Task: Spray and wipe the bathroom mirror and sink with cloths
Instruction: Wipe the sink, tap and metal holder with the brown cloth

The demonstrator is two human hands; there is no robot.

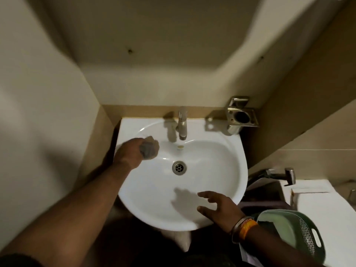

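One sink [221, 151], with one tap [182, 124] and one drain [179, 167]. One cloth [149, 149]. Two hands: the left hand [130, 153] and the right hand [221, 207]. One metal holder [240, 114], one green basket [300, 234], one hand sprayer [285, 174].

Left hand [131, 153] extended, fingers curled in a grip, right hand [219, 207] low, fingers spread
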